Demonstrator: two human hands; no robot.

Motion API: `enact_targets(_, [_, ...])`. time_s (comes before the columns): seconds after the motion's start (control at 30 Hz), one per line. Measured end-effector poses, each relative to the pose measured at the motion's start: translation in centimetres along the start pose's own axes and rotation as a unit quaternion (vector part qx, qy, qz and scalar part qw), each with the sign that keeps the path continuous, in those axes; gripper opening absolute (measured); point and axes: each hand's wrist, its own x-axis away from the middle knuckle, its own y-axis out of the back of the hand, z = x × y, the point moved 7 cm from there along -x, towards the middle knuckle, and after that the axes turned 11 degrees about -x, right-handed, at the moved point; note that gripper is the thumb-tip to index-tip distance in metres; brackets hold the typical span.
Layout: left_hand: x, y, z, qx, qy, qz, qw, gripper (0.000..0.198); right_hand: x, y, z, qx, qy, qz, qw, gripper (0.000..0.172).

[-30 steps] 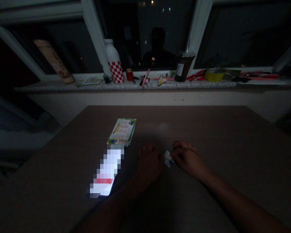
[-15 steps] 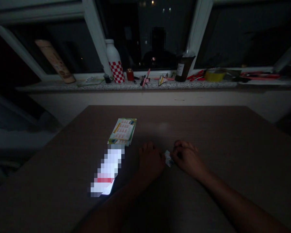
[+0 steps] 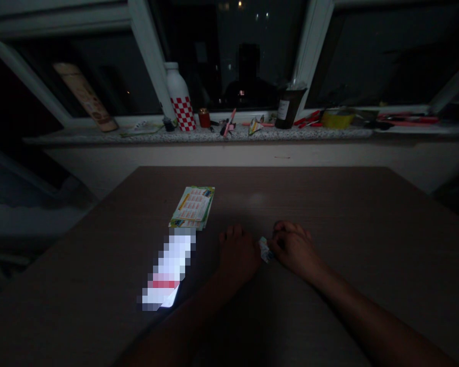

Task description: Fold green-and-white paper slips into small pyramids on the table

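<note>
A small folded piece of printed paper (image 3: 265, 251), pale with dark marks, lies on the table between my two hands. My left hand (image 3: 238, 255) is in deep shadow, its fingers bent down to the tabletop and its thumb against the paper's left edge. At the paper's right side, my right hand (image 3: 294, 250) is closed, with thumb and forefinger pinched at the edge. The fingertips are partly hidden, and the dim light blurs the paper's finer folds.
Printed cards (image 3: 193, 205) lie stacked at the left, with a lit phone (image 3: 170, 270) nearer me on the brown table (image 3: 329, 199). On the windowsill beyond stand a red-checked bottle (image 3: 181, 104), a small red jar (image 3: 204, 118), a dark labelled container (image 3: 286, 109) and several small items.
Both hands keep almost the same pose at the folded paper. The paper shows only a very slight shift; the whole view has drifted a little.
</note>
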Motion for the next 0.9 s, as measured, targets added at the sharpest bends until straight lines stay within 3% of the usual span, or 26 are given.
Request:
enact_targets(0.27, [0.0,0.0,0.0,0.008,-0.001,-0.004,1.000,0.028,0.1,0.1,0.0,-0.017,-0.015,0.006,1.000,0.026])
enact_targets(0.9, [0.0,0.2,0.1,0.010,-0.008,0.001,1.000,0.027,0.1,1.1,-2.0,-0.040,-0.070,0.022,0.996,0.013])
